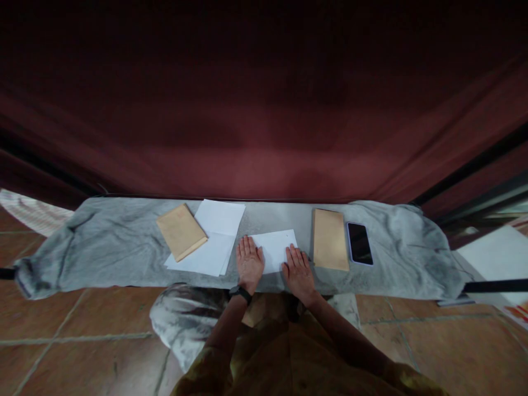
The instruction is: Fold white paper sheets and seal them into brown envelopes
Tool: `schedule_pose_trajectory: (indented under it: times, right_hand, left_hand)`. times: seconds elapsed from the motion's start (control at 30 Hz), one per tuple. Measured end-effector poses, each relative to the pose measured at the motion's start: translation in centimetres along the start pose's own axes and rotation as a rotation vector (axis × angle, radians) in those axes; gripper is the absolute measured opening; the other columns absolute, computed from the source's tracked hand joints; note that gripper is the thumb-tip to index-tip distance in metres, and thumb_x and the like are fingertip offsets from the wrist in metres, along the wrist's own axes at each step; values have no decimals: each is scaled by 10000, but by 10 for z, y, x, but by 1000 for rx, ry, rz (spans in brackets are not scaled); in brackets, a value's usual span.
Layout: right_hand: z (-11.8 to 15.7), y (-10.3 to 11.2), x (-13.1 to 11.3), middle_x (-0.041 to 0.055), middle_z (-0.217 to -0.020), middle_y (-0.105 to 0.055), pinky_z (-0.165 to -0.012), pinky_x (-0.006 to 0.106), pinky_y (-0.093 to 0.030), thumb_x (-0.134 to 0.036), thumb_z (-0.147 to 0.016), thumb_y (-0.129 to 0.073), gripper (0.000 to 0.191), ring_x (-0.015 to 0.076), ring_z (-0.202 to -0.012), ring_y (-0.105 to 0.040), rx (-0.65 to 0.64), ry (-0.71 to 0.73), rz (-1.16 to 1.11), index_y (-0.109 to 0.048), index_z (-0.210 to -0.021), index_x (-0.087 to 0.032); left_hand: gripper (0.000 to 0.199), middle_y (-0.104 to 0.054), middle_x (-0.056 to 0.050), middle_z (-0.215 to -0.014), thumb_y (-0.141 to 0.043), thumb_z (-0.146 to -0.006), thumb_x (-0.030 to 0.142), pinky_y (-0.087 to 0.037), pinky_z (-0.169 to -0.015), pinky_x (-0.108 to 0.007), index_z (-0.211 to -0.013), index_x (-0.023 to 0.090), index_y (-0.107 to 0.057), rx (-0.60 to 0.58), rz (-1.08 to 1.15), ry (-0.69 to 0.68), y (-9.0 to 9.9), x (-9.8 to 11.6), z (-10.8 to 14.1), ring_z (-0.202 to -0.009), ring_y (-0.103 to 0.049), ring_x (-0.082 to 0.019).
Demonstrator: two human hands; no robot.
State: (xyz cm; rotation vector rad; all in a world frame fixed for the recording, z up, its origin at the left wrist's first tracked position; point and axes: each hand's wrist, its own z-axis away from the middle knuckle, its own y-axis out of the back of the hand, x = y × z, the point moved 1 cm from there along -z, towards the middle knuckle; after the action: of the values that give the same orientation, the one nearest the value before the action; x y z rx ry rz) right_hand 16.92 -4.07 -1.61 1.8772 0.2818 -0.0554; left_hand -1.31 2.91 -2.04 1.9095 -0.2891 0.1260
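Observation:
A white sheet of paper (274, 248), smaller than the sheets to the left, lies flat in front of me. On its left edge rests my left hand (249, 264), palm down with fingers stretched out and a dark band on the wrist. My right hand (298, 272) lies over its lower right corner, fingers spread. Neither hand grips anything. Left of them are larger white sheets (218, 220), overlapping, with a brown envelope (180, 231) partly on top. To the right lies a stack of brown envelopes (330, 239).
A phone (360, 243) with a pale purple edge lies right of the brown stack. Grey cloth (119, 242) covers the narrow table, wrinkled at both ends. A dark red curtain (264, 165) hangs behind it. White panels stand at the far right.

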Motion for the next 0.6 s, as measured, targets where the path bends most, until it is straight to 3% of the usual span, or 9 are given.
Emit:
schedule_pose_trajectory:
  times: [0.13, 0.23, 0.43, 0.6]
  right_hand:
    - [0, 0, 0, 164, -1576, -421, -1193, 473, -277, -328, -1043, -369, 544, 285, -1446, -399, -6, -2, 5, -407, -1525, -79]
    - [0, -2, 1, 160, -1575, -424, -1192, 470, -276, -320, -1039, -371, 538, 284, -1445, -400, 0, -2, 1, -418, -1517, -77]
    - [0, -2, 1, 162, -1573, -426, -1193, 481, -276, -321, -1030, -391, 555, 286, -1444, -401, -5, -7, -18, -395, -1533, -84]
    - [0, -2, 0, 154, -1583, -413, -1197, 479, -267, -326, -1032, -385, 558, 286, -1446, -399, -19, -11, -30, -387, -1538, -91]
  left_hand:
    - [583, -378, -142, -1601, -294, -1039, 338, -292, -1226, -526, -1582, 125, -283, -109, 40, -125, -4, 24, 2, -1519, -280, -285]
    - [572, -387, -129, -1598, -298, -1038, 342, -270, -1235, -514, -1563, 117, -330, -204, 46, -143, -6, 33, -1, -1524, -268, -278]
    - [559, -382, -139, -1597, -297, -1031, 323, -202, -1253, -498, -1534, 99, -390, -215, 56, -53, -1, 16, -17, -1521, -278, -271]
    - [574, -374, -181, -1595, -341, -1014, 326, -208, -1245, -523, -1532, 84, -388, -149, 135, 20, 6, 2, -12, -1514, -292, -297]
